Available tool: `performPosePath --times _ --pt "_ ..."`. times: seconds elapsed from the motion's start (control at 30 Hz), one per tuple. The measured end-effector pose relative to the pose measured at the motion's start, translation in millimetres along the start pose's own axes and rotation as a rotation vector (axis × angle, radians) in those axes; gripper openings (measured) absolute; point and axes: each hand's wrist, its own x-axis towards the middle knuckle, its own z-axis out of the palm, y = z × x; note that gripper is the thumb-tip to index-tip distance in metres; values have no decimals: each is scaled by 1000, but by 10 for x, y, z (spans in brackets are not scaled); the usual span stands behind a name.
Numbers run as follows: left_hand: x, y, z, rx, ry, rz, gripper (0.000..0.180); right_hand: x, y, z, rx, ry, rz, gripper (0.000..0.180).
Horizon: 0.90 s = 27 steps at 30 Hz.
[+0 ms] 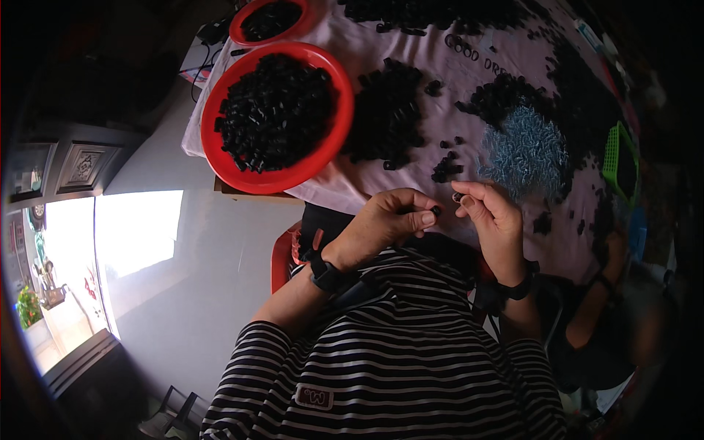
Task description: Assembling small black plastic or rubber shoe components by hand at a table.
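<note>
So both hands are up over the near edge of the cloth-covered desk, fingertips just apart from each other. Left hand has its thumb and index pinched tight on a small black piece, which sits right at the fingertips. Right hand is pinched narrow too, on a little dark bit — too small for me to tell what it is. Going round the clock from the hands: a small black cluster is just off at 12, a loose black heap at 1, and a pile of blue-grey bits at 2, closest to the right hand. Green basket stands between 2 and 3. At 11 there's a bigger black pile, then at 10 a large red bowl loaded with the same sort of black pieces, and a smaller red bowl past it between 10 and 11. Somebody else's forearm shows at 4 — pretty dark over there, can't make out what they're doing
</note>
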Motion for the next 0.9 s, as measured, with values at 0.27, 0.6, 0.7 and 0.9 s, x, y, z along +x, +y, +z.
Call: performPosePath --times 0.27,0.6,0.7,0.9 --pt "-8 -181 73 8 -12 180 23 -120 -86 16 -439 54 -405 22" --pt "-97 -253 127 132 46 264 23 -256 -81 100 -478 38 -426 23" --pt "-113 -270 130 153 64 274 24 -269 -61 119 -467 33 -428 24" --pt "-137 -282 147 179 94 257 25 -285 -36 144 -476 30 -436 24"
